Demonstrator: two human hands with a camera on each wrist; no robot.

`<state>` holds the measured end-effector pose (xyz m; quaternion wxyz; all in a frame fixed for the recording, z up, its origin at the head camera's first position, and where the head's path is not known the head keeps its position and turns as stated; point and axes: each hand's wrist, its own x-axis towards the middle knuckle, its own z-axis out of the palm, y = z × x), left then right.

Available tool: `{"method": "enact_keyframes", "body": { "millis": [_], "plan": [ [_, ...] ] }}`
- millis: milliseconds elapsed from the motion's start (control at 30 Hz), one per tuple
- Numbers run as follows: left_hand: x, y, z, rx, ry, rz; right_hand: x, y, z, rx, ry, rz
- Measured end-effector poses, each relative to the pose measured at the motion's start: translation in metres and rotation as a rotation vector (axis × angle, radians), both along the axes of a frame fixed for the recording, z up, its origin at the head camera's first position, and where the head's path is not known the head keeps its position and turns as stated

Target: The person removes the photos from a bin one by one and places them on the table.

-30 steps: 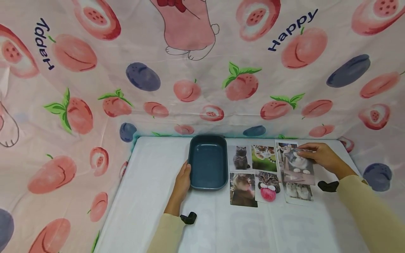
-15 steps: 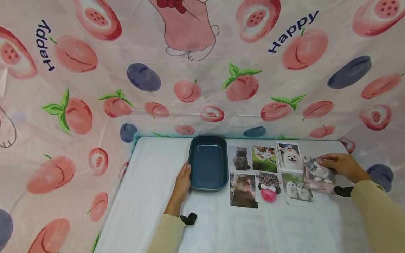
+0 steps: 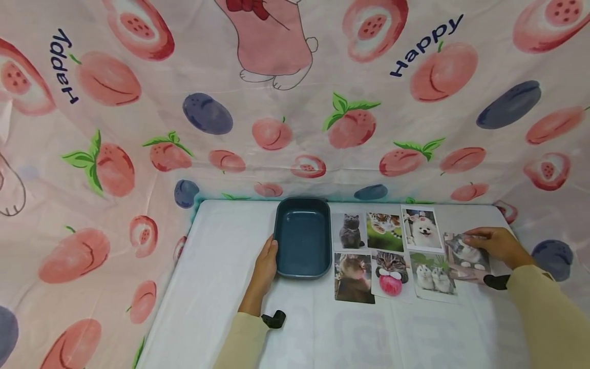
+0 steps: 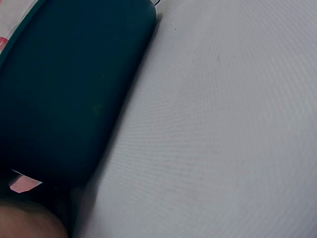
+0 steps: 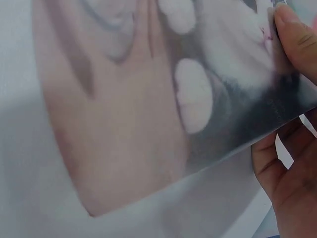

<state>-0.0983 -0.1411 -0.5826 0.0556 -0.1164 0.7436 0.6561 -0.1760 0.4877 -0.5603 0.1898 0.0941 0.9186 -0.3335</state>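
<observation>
In the head view, my right hand [image 3: 500, 246] pinches a photo card [image 3: 466, 259] of a grey-and-white cat at its upper right edge. The right wrist view shows the thumb on the card's [image 5: 129, 134] printed face and other fingers behind it. Left of it, several photo cards lie in two rows, among them a white dog card [image 3: 421, 230], a card with two small white animals [image 3: 433, 279] and a tiger card [image 3: 384, 230]. My left hand [image 3: 265, 264] touches the left outer side of a dark blue rectangular tray [image 3: 303, 275], its fingers fairly straight along the wall.
A white cloth covers the table [image 3: 221, 246]. Behind and at the sides hangs a pink curtain [image 3: 295, 113] with printed fruit. Also beside the tray lie a grey cat card [image 3: 352, 233], a brownish card [image 3: 354, 279] and a tabby cat card [image 3: 391, 274].
My right hand has carried the cat card rightward, off the dog card and small-animals card, then slightly down. The left hand and tray have stayed put.
</observation>
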Motion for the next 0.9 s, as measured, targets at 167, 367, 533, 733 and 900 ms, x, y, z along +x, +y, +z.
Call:
{"method": "enact_keyframes", "body": {
  "millis": [167, 367, 533, 733, 900],
  "plan": [
    [0.0001, 0.0003, 0.0011, -0.001, -0.007, 0.001, -0.0011, -0.0037, 0.0011, 0.011, 0.028, -0.007],
    [-0.0008, 0.0002, 0.0027, -0.001, -0.016, 0.004, -0.0035, -0.0060, 0.0028, 0.053, 0.034, -0.015],
    [-0.0001, 0.0002, 0.0057, 0.000, -0.015, 0.006, -0.0081, -0.0059, 0.0011, 0.090, 0.038, -0.007],
    [-0.0010, -0.0001, 0.0052, -0.003, -0.021, 0.005, -0.0100, -0.0070, -0.0008, 0.097, 0.039, 0.006],
    [-0.0009, -0.0004, 0.0042, -0.008, -0.022, 0.002, -0.0078, -0.0096, 0.0029, 0.098, 0.051, 0.019]
  ]
}}
